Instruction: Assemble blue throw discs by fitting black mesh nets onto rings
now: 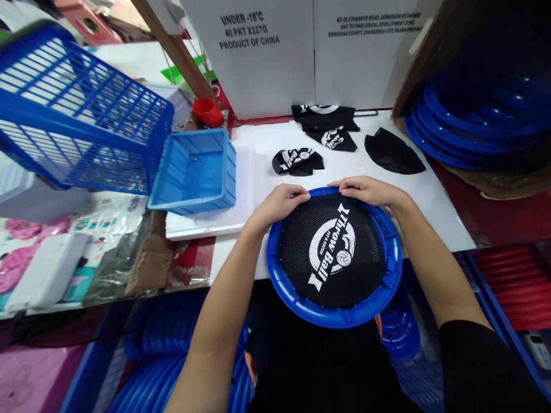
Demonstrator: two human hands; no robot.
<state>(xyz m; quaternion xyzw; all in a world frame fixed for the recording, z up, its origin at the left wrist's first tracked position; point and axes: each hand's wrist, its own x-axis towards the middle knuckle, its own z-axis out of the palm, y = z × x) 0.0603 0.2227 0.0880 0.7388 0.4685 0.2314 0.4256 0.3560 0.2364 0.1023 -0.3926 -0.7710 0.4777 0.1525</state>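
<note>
A round blue plastic ring (280, 269) with black mesh (365, 235) across it rests between my body and the table edge. White "Throw Ball" lettering shows on the mesh, running slantwise. My left hand (287, 202) is closed at the ring's far left rim, thumb and fingers pinched where mesh meets plastic. At the far right rim, my right hand (365, 189) has its fingers bent over the edge, thumb tucked near the mesh. Beyond the ring, black mesh pieces (298, 161) lie on the white tabletop, one of them a plain folded piece (394, 151).
A light blue bin (193, 166) stands left, beside a large blue basket (86, 109) and a small red cup (208, 112). Stacked blue rings (465, 126) are at right, with red rings (512, 281) lower down. A white carton (267, 69) walls off the back.
</note>
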